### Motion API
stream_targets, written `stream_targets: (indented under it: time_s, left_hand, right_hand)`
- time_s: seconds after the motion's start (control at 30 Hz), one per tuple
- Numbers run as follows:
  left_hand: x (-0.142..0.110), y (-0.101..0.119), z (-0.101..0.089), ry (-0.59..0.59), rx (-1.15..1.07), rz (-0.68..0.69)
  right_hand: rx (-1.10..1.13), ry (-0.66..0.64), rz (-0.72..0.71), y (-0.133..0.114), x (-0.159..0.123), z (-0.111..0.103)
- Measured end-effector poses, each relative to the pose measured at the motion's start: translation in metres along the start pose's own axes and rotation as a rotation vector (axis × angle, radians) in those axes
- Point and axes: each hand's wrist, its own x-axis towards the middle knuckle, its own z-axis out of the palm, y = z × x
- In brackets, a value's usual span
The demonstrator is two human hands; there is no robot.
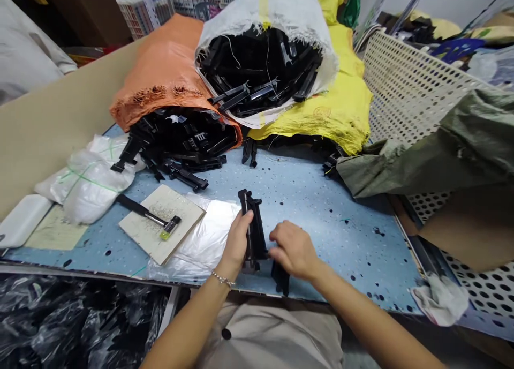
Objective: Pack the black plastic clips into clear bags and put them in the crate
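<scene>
My left hand (236, 240) is wrapped around a long black plastic part (252, 230), standing close to the front edge of the blue table. A second narrow black length runs alongside it; whether the two are joined I cannot tell. Just to the right is my right hand (295, 249), fingers curled in a pinch whose contents are hidden. Directly below its thumb shows another black piece (280, 278), though whether the hand grips it is unclear. Left of my hands, a black-handled hammer (155, 217) with a yellowish-green tip rests on a worn square board (160, 197).
Orange (160, 63), white (265, 10) and yellow (321, 114) sacks of black parts line the back. Clear plastic bags (209, 235) lie left of my hands. A perforated cream crate (413, 80) and green cloth (413, 171) stand right. Black bags (72, 326) fill the lower left.
</scene>
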Motion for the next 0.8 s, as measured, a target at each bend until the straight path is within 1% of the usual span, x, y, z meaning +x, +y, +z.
stream_targets:
  time_s: [0.03, 0.07, 0.1, 0.17, 0.2, 0.27, 0.33, 0.37, 0.43, 0.47, 0.53, 0.6, 0.63, 0.7, 0.77, 0.8]
  left_hand:
    - [0.004, -0.002, -0.004, -0.012, 0.038, 0.016]
    - [0.007, -0.004, -0.007, -0.042, 0.075, 0.022]
    - [0.01, -0.007, -0.01, -0.072, 0.119, 0.028]
    - [0.015, -0.014, -0.014, -0.096, 0.271, 0.069]
    - [0.016, -0.019, -0.014, -0.089, 0.386, 0.097]
    - [0.013, -0.029, -0.01, -0.096, 0.668, 0.107]
    - [0.004, -0.04, -0.002, -0.137, 0.939, 0.075]
    - [-0.001, -0.045, 0.004, -0.16, 1.046, 0.067]
    - [-0.012, -0.052, 0.013, -0.193, 1.183, 0.084]
    - [-0.016, -0.054, 0.015, -0.204, 1.205, 0.104]
    - [-0.02, -0.056, 0.014, -0.217, 1.153, 0.141]
    - [-0.016, -0.054, 0.004, -0.22, 0.981, 0.162]
    - [-0.012, -0.051, -0.002, -0.217, 0.856, 0.152]
    - [0.001, -0.046, -0.016, -0.19, 0.562, 0.077]
    - [0.015, -0.041, -0.024, -0.128, 0.298, -0.007]
    - [0.022, -0.039, -0.026, -0.093, 0.206, -0.027]
  right_hand:
    - [-0.046, 0.002, -0.061, -0.007, -0.009, 0.004]
    - [-0.086, -0.008, -0.086, -0.011, -0.016, 0.007]
    - [-0.112, -0.033, -0.077, -0.014, -0.02, 0.01]
    - [-0.114, -0.121, 0.013, -0.011, -0.015, 0.01]
    - [-0.095, -0.172, 0.072, -0.005, -0.006, 0.009]
    - [-0.049, -0.24, 0.229, 0.011, 0.025, 0.005]
    - [-0.026, -0.241, 0.426, 0.03, 0.07, 0.005]
    - [-0.029, -0.22, 0.556, 0.041, 0.095, 0.007]
    - [-0.056, -0.185, 0.662, 0.06, 0.144, 0.015]
    - [-0.065, -0.179, 0.702, 0.069, 0.164, 0.019]
    - [-0.067, -0.187, 0.744, 0.084, 0.192, 0.029]
    - [-0.047, -0.201, 0.757, 0.094, 0.201, 0.035]
    - [-0.032, -0.203, 0.753, 0.098, 0.197, 0.036]
    - [0.005, -0.204, 0.735, 0.104, 0.18, 0.036]
    - [0.048, -0.206, 0.72, 0.107, 0.158, 0.034]
    - [0.071, -0.207, 0.718, 0.108, 0.148, 0.032]
